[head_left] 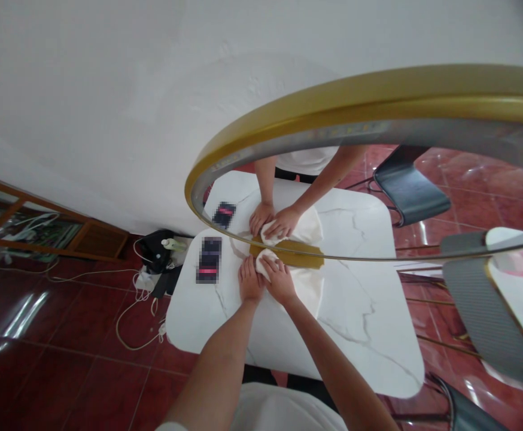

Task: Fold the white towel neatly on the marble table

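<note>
A round mirror with a gold frame stands at the far side of a white marbled table. At its foot is a flat gold base. My right hand presses on a bunched white cloth, fingers curled over it beside the base. Part of the cloth spreads to the right across the tabletop. My left hand lies just left of it, fingers stretched out and touching the near left end of the base. Both hands and the cloth show again in the mirror glass.
A blurred dark phone-like thing lies on the table's left end. Cables, a black bag and a pale bottle are on the floor at left. A wooden cabinet stands by the wall; a dark chair is at lower right.
</note>
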`<action>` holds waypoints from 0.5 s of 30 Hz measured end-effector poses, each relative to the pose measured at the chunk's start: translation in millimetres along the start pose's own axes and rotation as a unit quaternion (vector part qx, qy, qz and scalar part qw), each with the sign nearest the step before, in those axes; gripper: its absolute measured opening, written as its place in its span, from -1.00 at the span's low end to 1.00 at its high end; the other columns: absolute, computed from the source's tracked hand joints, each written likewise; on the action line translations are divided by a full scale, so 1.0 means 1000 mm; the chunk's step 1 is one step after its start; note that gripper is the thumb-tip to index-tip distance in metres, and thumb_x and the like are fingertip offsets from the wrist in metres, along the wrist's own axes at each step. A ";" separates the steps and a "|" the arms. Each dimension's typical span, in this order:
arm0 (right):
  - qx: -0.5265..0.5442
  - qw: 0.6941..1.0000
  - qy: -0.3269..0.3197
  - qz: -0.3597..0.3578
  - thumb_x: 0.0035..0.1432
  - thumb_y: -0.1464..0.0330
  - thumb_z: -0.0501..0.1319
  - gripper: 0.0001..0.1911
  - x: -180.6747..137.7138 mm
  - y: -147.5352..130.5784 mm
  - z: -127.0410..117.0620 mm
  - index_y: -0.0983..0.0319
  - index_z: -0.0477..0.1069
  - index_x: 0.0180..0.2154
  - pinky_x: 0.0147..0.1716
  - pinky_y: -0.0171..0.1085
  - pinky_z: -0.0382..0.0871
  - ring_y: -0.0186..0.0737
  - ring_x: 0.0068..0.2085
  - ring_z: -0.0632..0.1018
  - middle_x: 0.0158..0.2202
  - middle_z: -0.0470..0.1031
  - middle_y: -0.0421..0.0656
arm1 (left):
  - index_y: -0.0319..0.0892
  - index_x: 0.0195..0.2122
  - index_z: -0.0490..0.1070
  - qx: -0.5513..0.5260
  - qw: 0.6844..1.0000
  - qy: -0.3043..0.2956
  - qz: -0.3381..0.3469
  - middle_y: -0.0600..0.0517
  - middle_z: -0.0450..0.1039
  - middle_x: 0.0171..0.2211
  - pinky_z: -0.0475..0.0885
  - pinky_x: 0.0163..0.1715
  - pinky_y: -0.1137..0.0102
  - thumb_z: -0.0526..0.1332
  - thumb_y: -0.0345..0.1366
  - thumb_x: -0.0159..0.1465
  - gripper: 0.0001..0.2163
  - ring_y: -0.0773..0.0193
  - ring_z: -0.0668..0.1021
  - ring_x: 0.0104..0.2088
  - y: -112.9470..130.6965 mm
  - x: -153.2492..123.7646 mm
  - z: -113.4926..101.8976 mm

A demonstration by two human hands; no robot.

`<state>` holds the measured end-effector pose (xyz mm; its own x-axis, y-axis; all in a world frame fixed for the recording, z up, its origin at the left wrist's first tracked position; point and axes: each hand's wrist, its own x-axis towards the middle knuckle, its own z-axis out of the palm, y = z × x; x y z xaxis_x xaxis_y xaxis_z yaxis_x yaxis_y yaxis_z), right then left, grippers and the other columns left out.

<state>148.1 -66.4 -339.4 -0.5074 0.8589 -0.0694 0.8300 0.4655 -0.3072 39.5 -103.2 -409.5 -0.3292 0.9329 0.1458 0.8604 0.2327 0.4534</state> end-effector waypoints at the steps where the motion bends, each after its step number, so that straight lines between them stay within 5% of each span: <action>1: 0.000 1.000 -0.008 0.001 0.21 0.30 0.04 -0.42 0.002 -0.001 -0.001 0.07 0.06 0.26 0.03 -0.11 0.12 -0.02 0.12 0.23 0.28 0.11 -0.26 | -0.33 0.23 0.07 0.001 1.000 0.000 0.001 -0.18 0.24 0.17 0.14 0.19 0.16 -0.01 -0.42 0.21 -0.48 0.10 0.26 0.19 0.000 0.000 0.000; 7: 0.004 0.998 -0.059 -0.021 0.19 0.31 0.06 -0.39 0.017 -0.005 -0.008 0.07 0.02 0.26 0.01 -0.13 0.14 -0.04 0.13 0.20 0.30 0.05 -0.27 | -0.34 0.21 0.11 0.013 1.000 0.003 -0.015 -0.19 0.26 0.15 0.15 0.18 0.19 0.01 -0.40 0.22 -0.51 0.13 0.27 0.18 0.002 0.001 -0.001; 15: -0.033 0.999 -0.012 0.014 0.17 0.37 0.06 -0.37 -0.011 0.008 -0.003 0.04 0.01 0.27 0.01 -0.11 0.15 -0.02 0.12 0.22 0.29 0.07 -0.30 | -0.36 0.23 0.07 -0.001 1.000 -0.005 0.003 -0.19 0.23 0.17 0.13 0.19 0.17 0.00 -0.42 0.20 -0.47 0.11 0.24 0.20 0.001 0.001 -0.005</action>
<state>160.8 -71.5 -338.5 -0.4880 0.8671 -0.0998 0.8574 0.4548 -0.2409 38.3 -103.6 -404.6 -0.3208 0.9368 0.1395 0.8616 0.2274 0.4538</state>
